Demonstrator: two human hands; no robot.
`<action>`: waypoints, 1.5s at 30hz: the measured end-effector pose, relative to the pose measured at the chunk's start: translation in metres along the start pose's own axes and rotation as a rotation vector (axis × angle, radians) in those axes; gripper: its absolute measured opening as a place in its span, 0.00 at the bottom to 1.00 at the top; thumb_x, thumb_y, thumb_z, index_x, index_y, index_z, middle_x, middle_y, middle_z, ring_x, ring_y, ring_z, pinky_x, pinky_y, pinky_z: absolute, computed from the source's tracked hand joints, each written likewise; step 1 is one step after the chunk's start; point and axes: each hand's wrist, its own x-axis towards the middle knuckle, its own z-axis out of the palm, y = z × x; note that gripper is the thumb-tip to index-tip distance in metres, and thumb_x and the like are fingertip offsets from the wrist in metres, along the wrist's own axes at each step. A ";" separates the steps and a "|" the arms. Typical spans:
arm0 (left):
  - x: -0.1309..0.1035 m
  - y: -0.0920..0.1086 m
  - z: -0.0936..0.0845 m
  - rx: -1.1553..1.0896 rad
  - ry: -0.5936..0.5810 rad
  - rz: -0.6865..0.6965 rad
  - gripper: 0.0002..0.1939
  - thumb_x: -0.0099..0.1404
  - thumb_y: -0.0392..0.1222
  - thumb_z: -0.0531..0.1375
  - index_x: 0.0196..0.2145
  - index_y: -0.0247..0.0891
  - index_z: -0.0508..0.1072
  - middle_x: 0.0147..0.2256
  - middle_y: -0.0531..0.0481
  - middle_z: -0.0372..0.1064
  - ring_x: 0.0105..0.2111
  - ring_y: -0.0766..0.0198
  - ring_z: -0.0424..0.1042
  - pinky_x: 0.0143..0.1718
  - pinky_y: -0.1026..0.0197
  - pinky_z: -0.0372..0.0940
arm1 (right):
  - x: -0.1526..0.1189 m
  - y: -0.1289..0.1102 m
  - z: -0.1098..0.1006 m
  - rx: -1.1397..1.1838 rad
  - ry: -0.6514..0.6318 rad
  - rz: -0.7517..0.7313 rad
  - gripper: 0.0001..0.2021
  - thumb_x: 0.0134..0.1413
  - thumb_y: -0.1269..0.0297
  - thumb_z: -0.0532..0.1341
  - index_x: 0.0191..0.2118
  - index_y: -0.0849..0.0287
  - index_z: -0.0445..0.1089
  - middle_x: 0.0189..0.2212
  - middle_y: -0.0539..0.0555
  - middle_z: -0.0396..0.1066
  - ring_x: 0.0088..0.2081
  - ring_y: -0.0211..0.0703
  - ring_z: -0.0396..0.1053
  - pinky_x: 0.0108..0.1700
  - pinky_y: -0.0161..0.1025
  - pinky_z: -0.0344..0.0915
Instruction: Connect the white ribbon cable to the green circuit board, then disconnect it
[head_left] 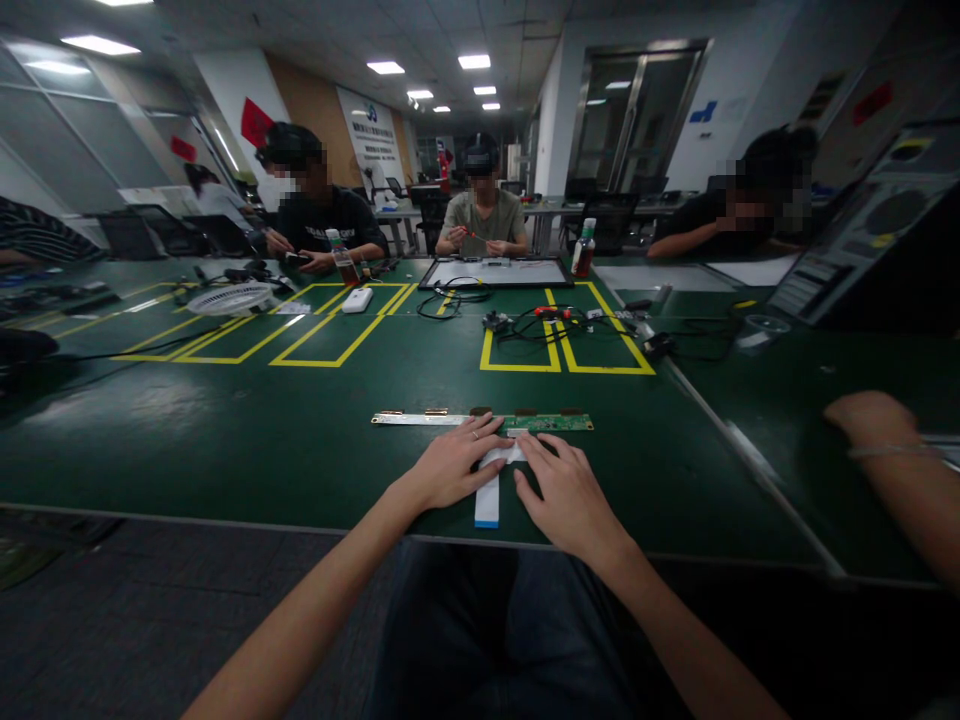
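Observation:
A long, thin green circuit board (559, 422) lies across the table in front of me, with copper-coloured tabs along its far edge. A white flat ribbon cable (487, 500) with a blue end runs from the board's near edge toward me, bent near the top. My left hand (454, 465) lies flat, its fingertips on the board and its thumb over the cable. My right hand (566, 490) has its fingers stretched out, with the index fingertip touching the cable near the white connector and the thumb apart. My fingers hide part of the cable and board.
Yellow tape outlines mark the green table (247, 430). Beyond lie black cables, a red screwdriver (553, 313), a white box (357, 300), a fan grille (231, 298), two bottles and a panel (495, 272). Several people sit around; a neighbour's arm (892, 450) rests at right, near a computer tower (885, 230).

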 end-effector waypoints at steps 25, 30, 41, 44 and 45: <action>0.000 -0.003 -0.003 -0.022 -0.028 0.009 0.30 0.79 0.59 0.50 0.73 0.49 0.60 0.74 0.46 0.51 0.75 0.51 0.49 0.73 0.43 0.49 | -0.001 -0.001 0.001 -0.072 -0.005 0.033 0.26 0.71 0.58 0.53 0.70 0.59 0.64 0.68 0.54 0.67 0.68 0.57 0.60 0.66 0.56 0.58; -0.001 -0.002 -0.004 -0.026 -0.038 0.005 0.30 0.79 0.59 0.49 0.73 0.50 0.59 0.74 0.46 0.50 0.75 0.51 0.48 0.73 0.43 0.49 | -0.001 -0.001 0.000 -0.056 -0.004 0.035 0.26 0.71 0.58 0.53 0.70 0.58 0.64 0.68 0.54 0.66 0.68 0.57 0.60 0.66 0.57 0.59; 0.000 0.000 -0.005 -0.010 -0.042 0.006 0.29 0.79 0.59 0.48 0.72 0.49 0.62 0.74 0.46 0.50 0.75 0.51 0.48 0.74 0.43 0.48 | -0.003 0.004 0.003 -0.002 0.074 0.064 0.22 0.70 0.61 0.56 0.65 0.57 0.70 0.67 0.57 0.68 0.66 0.53 0.65 0.65 0.54 0.63; 0.000 0.000 -0.005 0.007 -0.042 0.008 0.29 0.79 0.59 0.48 0.71 0.48 0.63 0.74 0.46 0.50 0.75 0.51 0.48 0.73 0.44 0.49 | -0.008 0.005 0.002 0.008 0.109 0.099 0.19 0.69 0.62 0.56 0.60 0.56 0.74 0.64 0.56 0.72 0.63 0.52 0.68 0.62 0.53 0.65; 0.000 0.000 -0.004 0.012 -0.041 0.006 0.29 0.79 0.59 0.48 0.71 0.48 0.63 0.74 0.46 0.51 0.75 0.51 0.49 0.73 0.44 0.49 | -0.011 0.007 0.001 0.011 0.120 0.106 0.19 0.69 0.63 0.56 0.60 0.55 0.75 0.63 0.56 0.73 0.62 0.51 0.69 0.62 0.53 0.66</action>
